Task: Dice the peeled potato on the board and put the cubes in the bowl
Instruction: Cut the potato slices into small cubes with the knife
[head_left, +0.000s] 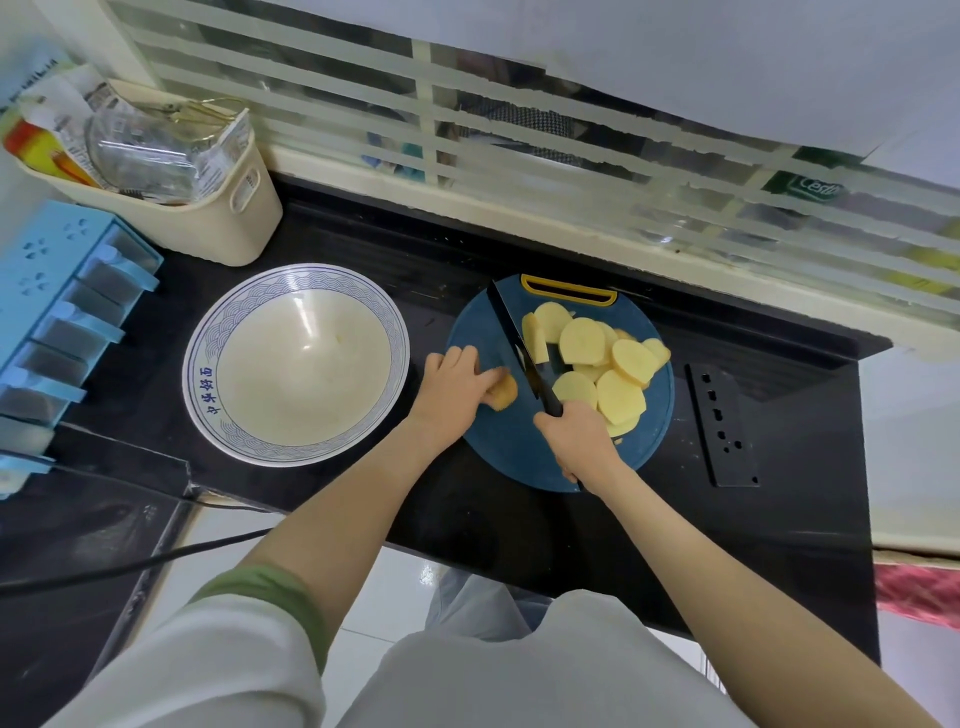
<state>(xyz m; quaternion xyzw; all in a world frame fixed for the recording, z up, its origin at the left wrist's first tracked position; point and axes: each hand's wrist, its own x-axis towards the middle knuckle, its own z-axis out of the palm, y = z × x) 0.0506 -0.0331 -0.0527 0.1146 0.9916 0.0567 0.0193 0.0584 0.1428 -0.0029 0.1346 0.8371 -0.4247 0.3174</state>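
Observation:
A round dark blue cutting board (498, 447) lies on the black counter. Several pale yellow potato slices (602, 364) are piled on its right half. My left hand (452, 384) grips the last potato end piece (505, 392) on the board's left side. My right hand (579, 441) holds the handle of a black knife (511, 332), whose blade stands between the end piece and the slices. A wide white bowl (296, 364) with a blue patterned rim sits left of the board and looks empty.
A black knife sheath (722, 426) lies on the counter right of the board. A cream basket (208, 208) of packets stands at the back left, a light blue rack (57, 317) at the far left. A black cable (130, 561) crosses the lower left.

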